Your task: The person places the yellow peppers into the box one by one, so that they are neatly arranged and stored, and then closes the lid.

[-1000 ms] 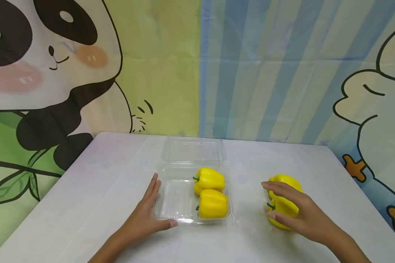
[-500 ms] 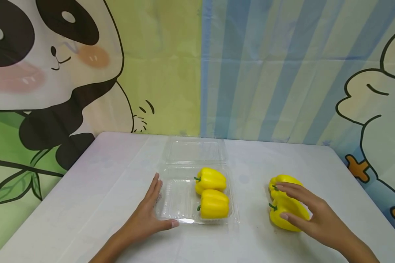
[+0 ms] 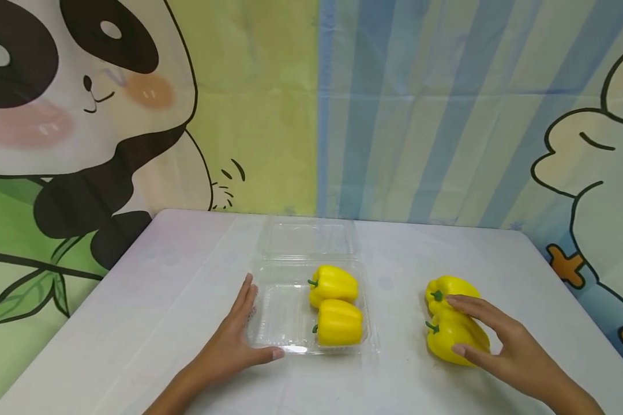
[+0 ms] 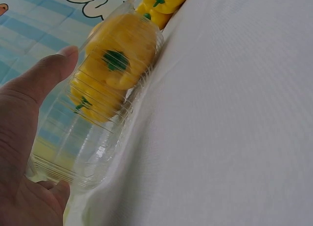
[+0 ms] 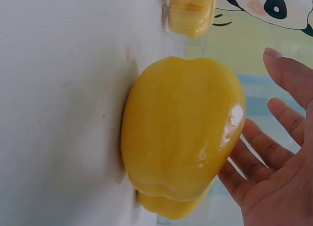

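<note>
A clear plastic clamshell box (image 3: pixel 280 323) lies on the table with its lid (image 3: pixel 311 239) folded back. Two yellow bell peppers, a rear one (image 3: pixel 334 286) and a front one (image 3: pixel 340 324), sit in its right half. My left hand (image 3: pixel 228 343) rests at the box's left front corner, fingers along the side and thumb by the front edge. Farther right lie two more yellow peppers, a near one (image 3: pixel 459 340) and one behind it (image 3: pixel 443 288). Over these, my right hand (image 3: pixel 519 351) is spread with straight fingers; in the right wrist view the palm (image 5: pixel 281 187) faces the near pepper.
A white cloth (image 3: pixel 150 346) covers the table, which ends at a printed backdrop (image 3: pixel 374 115) with a panda on the left. A strip of bare tablecloth separates the box from the loose peppers.
My right hand has drawn back to the right, uncovering more of the two loose peppers and their stems. The left hand and the box have stayed in place.
</note>
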Motion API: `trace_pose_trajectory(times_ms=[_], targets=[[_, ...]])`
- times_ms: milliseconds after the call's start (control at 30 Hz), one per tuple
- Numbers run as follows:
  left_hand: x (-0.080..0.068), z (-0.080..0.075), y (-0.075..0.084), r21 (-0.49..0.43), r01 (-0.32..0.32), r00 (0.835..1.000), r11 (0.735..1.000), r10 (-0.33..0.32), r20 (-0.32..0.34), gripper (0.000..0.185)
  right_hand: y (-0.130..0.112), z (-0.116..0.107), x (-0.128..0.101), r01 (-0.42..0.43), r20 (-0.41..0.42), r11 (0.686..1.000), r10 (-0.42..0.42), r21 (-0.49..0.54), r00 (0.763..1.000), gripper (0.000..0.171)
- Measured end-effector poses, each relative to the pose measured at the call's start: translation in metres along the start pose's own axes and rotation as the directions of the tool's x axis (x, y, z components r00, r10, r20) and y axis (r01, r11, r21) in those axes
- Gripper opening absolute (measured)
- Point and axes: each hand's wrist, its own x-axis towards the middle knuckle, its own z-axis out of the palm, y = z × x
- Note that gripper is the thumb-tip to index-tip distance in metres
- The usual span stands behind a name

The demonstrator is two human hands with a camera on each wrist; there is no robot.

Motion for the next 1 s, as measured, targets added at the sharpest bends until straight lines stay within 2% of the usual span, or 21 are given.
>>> trace_pose_trajectory(times_ms=[367,667,1000], targets=[[0.0003,0.0001,0.0014,0.019,0.006,1.0,1.0,-0.006,-0.006,0.131,0.0085,0.005,-0.0029,-0.028,0.02,1.0,0.028,-0.005,0.999,0.071],[0.0006,0.0004,0.0,0.015,-0.001,1.0,1.0,0.001,-0.01,0.131,0.0079,0.0088,0.0,-0.023,0.054,1.0,0.023,0.009,0.998,0.058],[0.0004,0.0004,-0.0003,0.012,-0.002,1.0,1.0,0.002,-0.013,0.131,0.0044,0.0076,0.0058,-0.059,0.162,0.995,0.071,-0.076,0.984,0.052]])
